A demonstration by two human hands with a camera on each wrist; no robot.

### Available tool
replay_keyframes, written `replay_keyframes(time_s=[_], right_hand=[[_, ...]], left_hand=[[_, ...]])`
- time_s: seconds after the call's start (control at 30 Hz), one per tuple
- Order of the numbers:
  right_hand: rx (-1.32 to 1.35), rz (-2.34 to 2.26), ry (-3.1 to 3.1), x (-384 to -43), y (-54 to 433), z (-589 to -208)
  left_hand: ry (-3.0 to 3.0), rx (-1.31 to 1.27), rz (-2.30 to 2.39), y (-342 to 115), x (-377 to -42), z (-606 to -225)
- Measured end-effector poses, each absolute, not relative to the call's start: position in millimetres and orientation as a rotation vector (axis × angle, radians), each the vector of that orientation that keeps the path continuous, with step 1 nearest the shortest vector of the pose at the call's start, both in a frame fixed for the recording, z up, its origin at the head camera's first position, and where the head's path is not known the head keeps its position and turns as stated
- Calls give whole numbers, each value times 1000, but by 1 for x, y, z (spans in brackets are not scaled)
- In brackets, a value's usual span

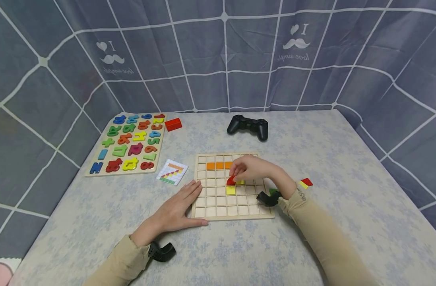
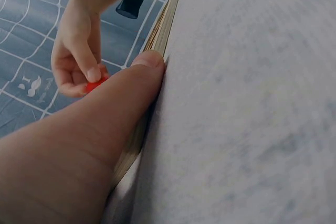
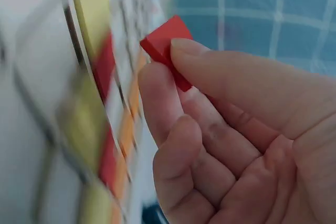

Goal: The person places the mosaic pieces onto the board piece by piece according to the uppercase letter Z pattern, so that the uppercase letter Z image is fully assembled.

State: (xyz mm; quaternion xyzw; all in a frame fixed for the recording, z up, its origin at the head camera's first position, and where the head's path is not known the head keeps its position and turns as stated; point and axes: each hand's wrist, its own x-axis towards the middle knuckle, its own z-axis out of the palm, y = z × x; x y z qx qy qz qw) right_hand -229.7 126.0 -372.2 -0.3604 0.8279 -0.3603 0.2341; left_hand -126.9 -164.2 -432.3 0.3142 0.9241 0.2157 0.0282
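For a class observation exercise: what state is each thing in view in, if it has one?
Wooden grid board: flat, partly filled
Orange squares: set in the grid board
Right hand: pinching
Red piece: pinched above the grid board
Left hand: outstretched, touching the grid board
Pattern card: face up
Game controller: untouched
Letter-and-number puzzle: flat
Red block: untouched
Green piece: partly hidden
Red and yellow bits: lying loose
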Motion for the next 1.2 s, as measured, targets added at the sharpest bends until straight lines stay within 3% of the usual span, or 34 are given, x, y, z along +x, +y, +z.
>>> replay_keyframes(time_s=[0.23, 0.53, 0.9, 1.2], right_hand=[[-1004, -806, 2265, -225, 86, -387], [-1030, -742, 2396, -218, 84, -386], [-993, -1011, 2336, -219, 140, -375], [-793, -1113, 2407, -222, 198, -366]], left_hand=[[2844, 976, 670, -163, -127, -432], [2843, 963, 660, -163, -127, -432], [2844, 965, 653, -163, -127, -431], [2843, 965, 660, -163, -127, -432]])
